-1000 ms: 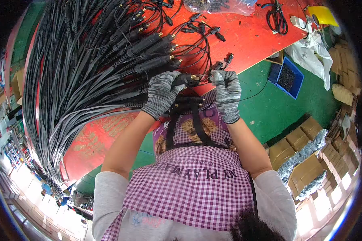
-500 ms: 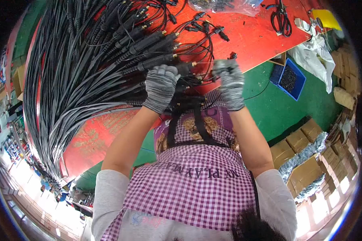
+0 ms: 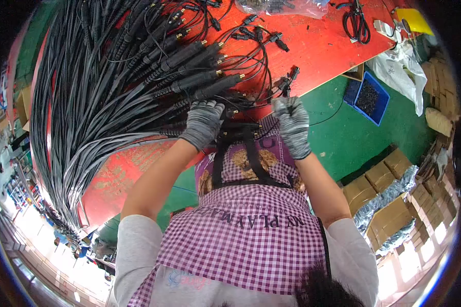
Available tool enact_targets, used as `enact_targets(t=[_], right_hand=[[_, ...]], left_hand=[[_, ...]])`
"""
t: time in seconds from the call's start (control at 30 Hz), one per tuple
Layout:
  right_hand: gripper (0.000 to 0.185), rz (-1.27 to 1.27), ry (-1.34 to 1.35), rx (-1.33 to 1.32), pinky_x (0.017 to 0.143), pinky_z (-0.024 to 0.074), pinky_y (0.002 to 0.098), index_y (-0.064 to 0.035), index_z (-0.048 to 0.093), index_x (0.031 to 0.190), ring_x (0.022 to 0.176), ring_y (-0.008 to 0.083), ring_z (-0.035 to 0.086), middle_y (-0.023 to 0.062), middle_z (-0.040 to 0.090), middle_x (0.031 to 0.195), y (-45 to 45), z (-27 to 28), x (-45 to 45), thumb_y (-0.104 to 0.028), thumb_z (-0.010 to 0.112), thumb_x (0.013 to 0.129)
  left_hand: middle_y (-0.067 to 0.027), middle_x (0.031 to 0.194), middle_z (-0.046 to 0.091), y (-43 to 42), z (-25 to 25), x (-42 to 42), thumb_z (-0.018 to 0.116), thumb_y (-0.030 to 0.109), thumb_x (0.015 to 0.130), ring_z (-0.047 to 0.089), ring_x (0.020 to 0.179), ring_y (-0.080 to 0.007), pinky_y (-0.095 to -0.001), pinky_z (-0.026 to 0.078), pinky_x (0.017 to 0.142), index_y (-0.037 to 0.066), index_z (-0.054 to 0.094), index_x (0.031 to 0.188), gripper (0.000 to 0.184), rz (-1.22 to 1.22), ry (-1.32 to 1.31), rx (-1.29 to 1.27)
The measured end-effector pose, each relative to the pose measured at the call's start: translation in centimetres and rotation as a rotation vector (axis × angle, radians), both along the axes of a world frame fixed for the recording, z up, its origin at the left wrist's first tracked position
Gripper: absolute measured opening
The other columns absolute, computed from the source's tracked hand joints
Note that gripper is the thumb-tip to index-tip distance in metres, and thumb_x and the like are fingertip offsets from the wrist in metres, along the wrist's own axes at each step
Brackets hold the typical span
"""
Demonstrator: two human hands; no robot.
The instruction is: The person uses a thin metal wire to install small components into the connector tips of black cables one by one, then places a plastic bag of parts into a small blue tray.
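Note:
My left hand, in a striped grey glove, has its fingers curled over a black cable handle with a brass tip, mostly hidden under the hand. Just above it lies another black cable handle, also ending in brass. My right hand, gloved alike, is closed in a pinch over the table edge. Something thin and dark shows at its fingertips, perhaps a thin black lead; I cannot make out which. A small black plug lies just beyond these fingertips.
A big bundle of grey-black cables covers the left of the red table. Scissors and a clear bag lie at the back. A blue bin of small black parts and cardboard boxes stand to the right.
Both hands have come slightly nearer to my body. A brass-tipped handle now lies above my left hand. My right hand, blurred before, is sharper, and black plugs show beyond it.

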State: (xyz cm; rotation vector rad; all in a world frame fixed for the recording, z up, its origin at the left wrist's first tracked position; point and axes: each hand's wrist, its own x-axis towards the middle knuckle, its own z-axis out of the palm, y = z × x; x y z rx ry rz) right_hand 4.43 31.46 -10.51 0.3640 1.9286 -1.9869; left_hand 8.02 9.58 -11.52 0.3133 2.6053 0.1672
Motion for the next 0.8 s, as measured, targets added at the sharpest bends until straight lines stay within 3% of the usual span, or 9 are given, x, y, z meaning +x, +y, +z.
enact_targets(t=[0.03,0.07,0.5,0.6,0.8], right_hand=[[0.003,0.012,-0.005,0.009,0.058,0.0389,0.0198,-0.0041,0.051,0.082,0.061,0.0054,0.043,-0.0015,0.052,0.070,-0.5,-0.1,0.2,-0.006,0.052,0.084],[0.003,0.025,-0.014,0.019,0.058,0.0389,0.0197,-0.0040,0.051,0.082,0.061,0.0054,0.044,-0.0015,0.052,0.069,-1.1,0.0,0.6,-0.007,0.053,0.084],[0.006,0.127,-0.024,0.089,0.056,0.0399,0.0200,-0.0016,0.052,0.080,0.059,0.0046,0.045,-0.0015,0.053,0.067,-4.0,-0.4,1.9,-0.005,0.056,0.081],[0.004,0.183,-0.032,0.063,0.060,0.0414,0.0189,-0.0008,0.052,0.078,0.062,0.0052,0.046,-0.0018,0.052,0.068,-5.4,-1.1,2.3,-0.001,0.053,0.082],[0.010,0.039,-0.184,-0.188,0.062,0.0424,0.0185,-0.0021,0.049,0.074,0.066,0.0071,0.047,-0.0005,0.050,0.070,-6.2,-3.2,1.4,0.003,0.048,0.082]], left_hand=[[-0.0088,0.095,0.056,-0.6,0.1,0.1,0.057,0.023,0.073,0.053,0.092,-0.0231,-0.0369,0.040,0.080,0.010,0.054,0.099,0.030,-0.004,0.037,0.067],[-0.0102,0.097,0.055,-1.3,-0.2,0.5,0.061,0.027,0.070,0.052,0.093,-0.0253,-0.0380,0.039,0.082,0.010,0.054,0.101,0.036,0.028,0.064,0.139],[-0.0102,0.096,0.054,-1.6,1.5,-0.3,0.064,0.025,0.067,0.051,0.092,-0.0268,-0.0377,0.039,0.082,0.009,0.055,0.099,0.038,0.114,0.039,0.219],[-0.0118,0.102,0.053,-1.6,1.3,-0.1,0.062,0.028,0.070,0.049,0.096,-0.0280,-0.0382,0.038,0.085,0.009,0.053,0.107,0.043,0.113,0.001,0.207],[-0.0120,0.094,0.053,-1.6,0.0,1.2,0.061,0.026,0.068,0.050,0.090,-0.0273,-0.0365,0.043,0.076,0.011,0.054,0.102,0.038,0.113,0.443,0.219]])
